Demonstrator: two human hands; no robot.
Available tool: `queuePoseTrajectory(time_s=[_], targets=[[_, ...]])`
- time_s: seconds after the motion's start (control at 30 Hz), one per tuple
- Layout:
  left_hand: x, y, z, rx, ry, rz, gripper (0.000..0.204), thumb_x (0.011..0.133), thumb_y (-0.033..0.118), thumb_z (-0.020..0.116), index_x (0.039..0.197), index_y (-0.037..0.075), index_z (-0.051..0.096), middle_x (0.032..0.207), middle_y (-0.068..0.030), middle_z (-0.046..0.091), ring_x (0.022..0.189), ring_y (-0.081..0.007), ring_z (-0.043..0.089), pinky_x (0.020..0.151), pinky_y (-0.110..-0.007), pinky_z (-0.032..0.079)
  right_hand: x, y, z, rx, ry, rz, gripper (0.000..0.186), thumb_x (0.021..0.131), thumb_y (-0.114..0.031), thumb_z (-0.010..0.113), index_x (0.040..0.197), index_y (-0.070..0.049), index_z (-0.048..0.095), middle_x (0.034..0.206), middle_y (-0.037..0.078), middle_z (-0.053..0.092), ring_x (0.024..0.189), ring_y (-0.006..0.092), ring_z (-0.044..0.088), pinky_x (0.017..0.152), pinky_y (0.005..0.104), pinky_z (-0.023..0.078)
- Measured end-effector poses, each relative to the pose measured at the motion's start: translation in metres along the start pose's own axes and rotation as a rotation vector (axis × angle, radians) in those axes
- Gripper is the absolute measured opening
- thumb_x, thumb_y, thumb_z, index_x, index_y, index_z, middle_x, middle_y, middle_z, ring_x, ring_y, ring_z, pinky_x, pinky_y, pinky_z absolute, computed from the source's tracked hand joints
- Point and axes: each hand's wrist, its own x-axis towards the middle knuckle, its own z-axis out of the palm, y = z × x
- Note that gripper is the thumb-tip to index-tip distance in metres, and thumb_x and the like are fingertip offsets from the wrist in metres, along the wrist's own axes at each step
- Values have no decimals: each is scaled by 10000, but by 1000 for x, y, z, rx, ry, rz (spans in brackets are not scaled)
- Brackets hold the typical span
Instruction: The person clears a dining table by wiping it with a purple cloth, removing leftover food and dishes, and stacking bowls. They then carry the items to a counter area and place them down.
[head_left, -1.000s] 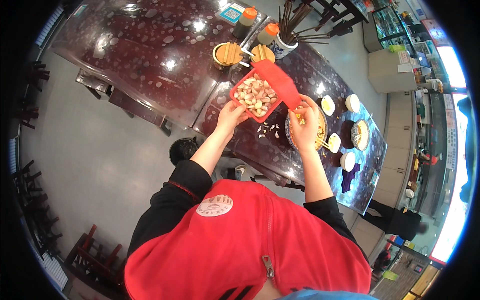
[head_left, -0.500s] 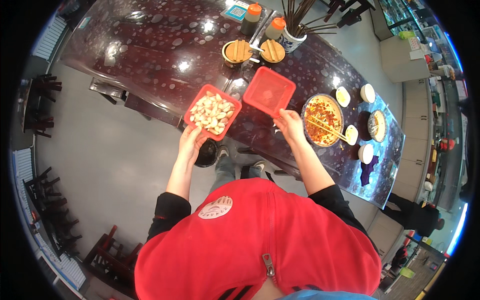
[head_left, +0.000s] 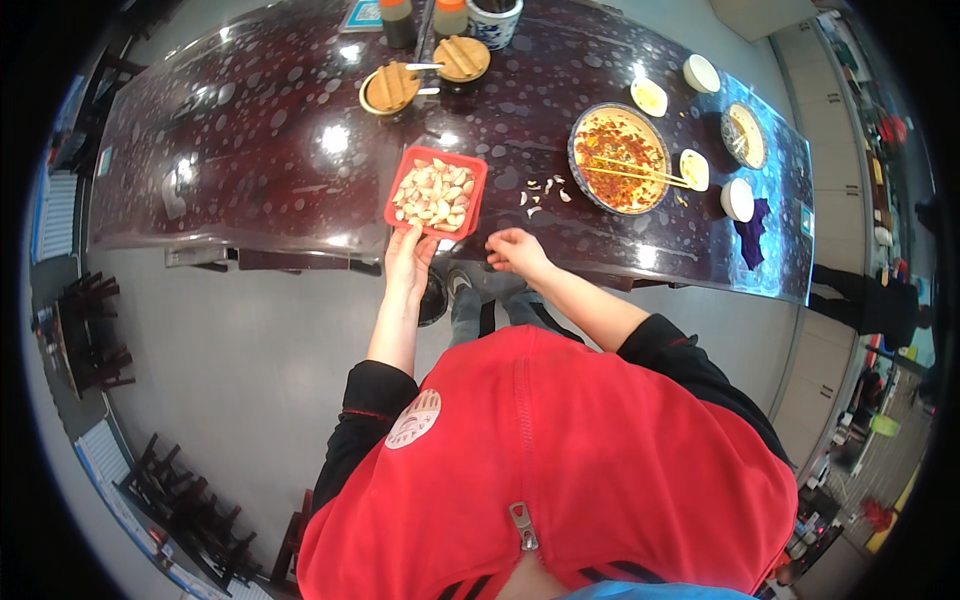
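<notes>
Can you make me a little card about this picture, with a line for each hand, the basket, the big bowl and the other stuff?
Left hand: holding the red basket's near edge
Red basket: full of pale cloves, like garlic
Right hand: apart from the basket, fingers curled; can't tell if something tiny is inside
Big bowl: reddish food, with yellow chopsticks across it
Between basket and bowl: pale scraps
Table: dark, shiny, spotted

No readable text. Round white badge point(head_left: 414, 418) on red vest point(head_left: 600, 430): characters too small. Blue-and-white card point(head_left: 362, 15), far side of table point(head_left: 260, 130): print unclear. Small sticker point(head_left: 806, 220), table's right end: illegible.
</notes>
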Motion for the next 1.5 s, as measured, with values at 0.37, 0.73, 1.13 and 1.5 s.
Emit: queuePoseTrajectory(time_s=[0.37,0.73,1.13,1.5], targets=[[12,33,20,1026,85,-30,282,876,253,615,817,-23,608,740,-89,651,590,-150,654,489,-203,466,-65,42,-62,40,5,67,230,883,-204,545,1015,-18,570,900,56,645,706,103,597,613,232,501],[11,19,14,1030,100,-169,351,922,374,512,782,61,585,486,17,474,366,-77,428,357,-209,296,-86,-3,-252,518,771,-440,211,874,-206,601,995,-35,579,741,20,594,493,53,479,434,178,382],[-52,-123,239,1533,-346,335,199,792,140,680,959,45,630,707,-14,541,612,-108,509,585,-233,423,3,-145,-548,-1415,901,-615,719,661,-64,698,1302,-236,422,1045,100,469,920,294,566,775,382,494],[34,-256,388,2147,-771,667,389,723,147,664,1096,85,571,1049,-65,592,878,-247,606,688,-331,509,-39,-192,-601,-906,1057,-1237,73,812,-69,622,881,-52,640,927,109,565,818,243,591,680,301,486]])
